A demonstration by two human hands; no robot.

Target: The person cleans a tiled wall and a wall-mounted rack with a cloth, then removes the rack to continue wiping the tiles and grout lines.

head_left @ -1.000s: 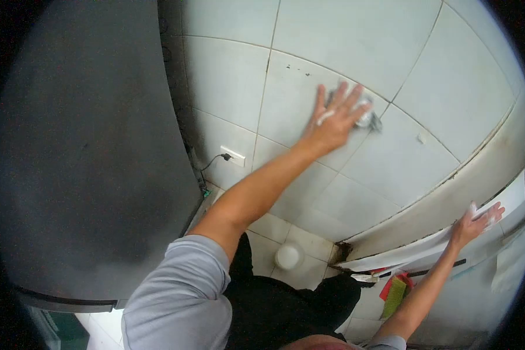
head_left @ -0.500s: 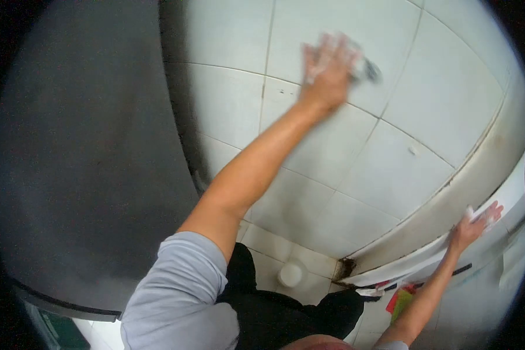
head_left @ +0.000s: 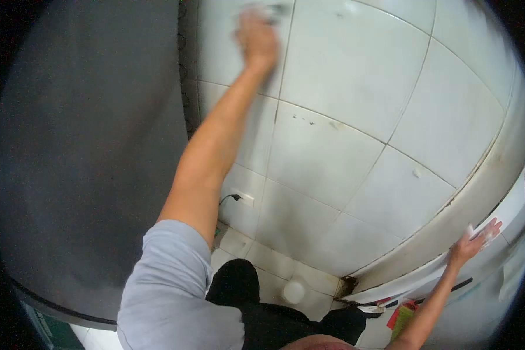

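Observation:
My left hand [head_left: 258,41] is raised against the white tiled wall [head_left: 350,64] at the top of the view, blurred by motion. Its fingers are closed round a small greyish thing [head_left: 276,10] that is too smeared to name. Whitish foam shows on the fingers. At the far right, my right hand [head_left: 471,244] rests with its fingers apart on a white surface beside the wall, with foam on it and nothing held.
A large dark grey panel [head_left: 87,151] fills the left side. Low on the wall, a black plug [head_left: 235,197] sits in a socket. A round white object [head_left: 293,291] is on the tiled floor. Red and green cloth-like items [head_left: 401,318] lie near my right forearm.
My left hand has moved left and up across the tiles with the greyish thing. The plug and socket have come into view below my forearm. My right hand has hardly moved.

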